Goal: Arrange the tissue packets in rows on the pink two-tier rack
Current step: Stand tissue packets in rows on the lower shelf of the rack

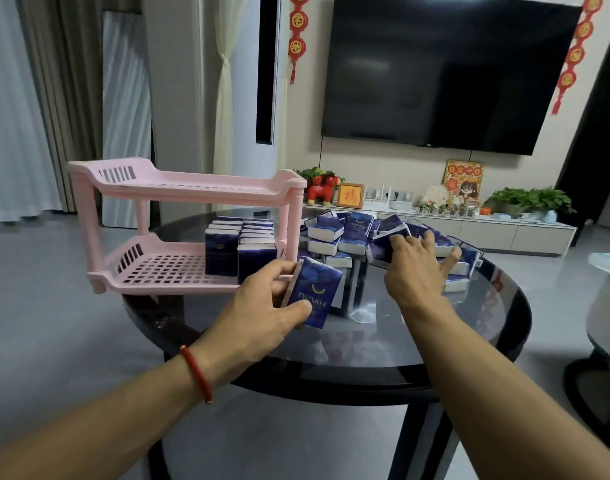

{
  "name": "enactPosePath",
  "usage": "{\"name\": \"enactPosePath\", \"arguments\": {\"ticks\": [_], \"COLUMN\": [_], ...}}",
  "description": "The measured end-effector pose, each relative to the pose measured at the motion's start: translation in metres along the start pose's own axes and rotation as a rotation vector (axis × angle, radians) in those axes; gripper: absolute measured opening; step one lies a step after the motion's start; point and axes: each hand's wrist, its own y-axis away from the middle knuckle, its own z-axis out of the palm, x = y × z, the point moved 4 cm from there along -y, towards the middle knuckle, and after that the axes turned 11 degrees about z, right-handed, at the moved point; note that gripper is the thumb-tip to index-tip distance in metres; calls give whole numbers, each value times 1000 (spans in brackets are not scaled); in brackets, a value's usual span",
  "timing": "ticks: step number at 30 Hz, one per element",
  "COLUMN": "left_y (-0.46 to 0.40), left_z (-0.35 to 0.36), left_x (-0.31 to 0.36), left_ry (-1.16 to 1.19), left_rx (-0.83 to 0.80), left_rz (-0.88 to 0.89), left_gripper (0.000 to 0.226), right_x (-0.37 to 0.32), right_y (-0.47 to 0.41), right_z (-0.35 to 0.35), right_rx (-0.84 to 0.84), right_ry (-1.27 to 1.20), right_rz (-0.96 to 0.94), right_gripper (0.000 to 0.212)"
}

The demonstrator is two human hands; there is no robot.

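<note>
A pink two-tier rack [179, 216] is standing on the left part of a round dark glass counter [418, 344], and everything else is placed here relative to that rack. On the rack's lower tier, at its right end, dark blue tissue packets [241, 244] are standing upright in two rows running front to back, touching one another; the left part of that tier and the whole upper tier are showing bare pink plastic.

Just in front of the rack's right front leg, the left hand [262, 306] is holding a single blue packet [315, 294], thumb curled over its printed face and fingers wrapped behind its left edge. The packet is tilting slightly and sitting just beside the rack's lower rim. A red cord bracelet [197, 374] is circling the left wrist.

To the right of the rack, a loose heap of packets [352, 233] is lying on the counter, some flat, some leaning on each other. The right hand [416, 268] is reaching over the near side of that heap with fingers spread, fingertips touching the packets; whether it is gripping one cannot be told.

Behind the rack, well apart from it, a dark television [445, 71] is hanging on the wall above a low white cabinet [487, 230].
</note>
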Motion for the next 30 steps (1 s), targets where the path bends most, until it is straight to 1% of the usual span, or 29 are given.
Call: {"name": "enactPosePath", "arguments": {"ticks": [3,5,6,7,8,9,10,11,12,13,14,15,17,19,22,23,26,30], "left_y": [1,1,1,1,0,0,0,-1,-1,-2,-2,-2,-3,-5,-5,-3,1,0], "left_z": [0,-1,-1,-1,-1,-1,-1,-1,-2,-2,-1,-1,-1,-2,-5,-6,-8,-11], "left_x": [0,-1,-2,-2,-3,-4,-4,-5,-4,-4,-3,-3,-3,-4,-4,-4,-1,0], "left_ry": [31,36,40,46,51,61,80,101,116,124,134,148,198,285,373,356,257,222], "left_rx": [-5,-2,-4,-3,1,3,1,0,0,-1,2,11,28,52,74,71,65,55], "left_rz": [4,3,-1,-3,-1,6,18,31,43,51,52,45,17,-29,-52,-41,7,15], "left_gripper": [43,45,47,51,57,63,69,73,75,75,74,73,71,69,59,60,70,67], "right_x": [-3,-4,-3,-1,0,1,-2,-6,-12,-19,-24,-30,-39,-45,-49,-50,-53,-56], "right_y": [2,4,6,10,14,18,22,24,27,33,38,45,57,64,68,70,72,77], "right_z": [-8,-18,-24,-31,-36,-42,-46,-48,-49,-49,-49,-48,-46,-44,-44,-43,-43,-38], "right_rx": [117,211,257,275,241,134,-21,-188,-344,-469,-555,-622,-705,-718,-681,-696,-755,-762], "right_ry": [-30,-132,-271,-479,-749,-1049,-1304,-1455,-1513,-1496,-1439,-1373,-1256,-1151,-1042,-1035,-1051,-988], "right_rz": [12,18,12,-3,-28,-55,-84,-129,-198,-282,-363,-436,-547,-604,-656,-668,-657,-690], "right_gripper": [42,39,35,28,25,25,29,33,36,39,41,43,44,47,47,46,43,43]}}
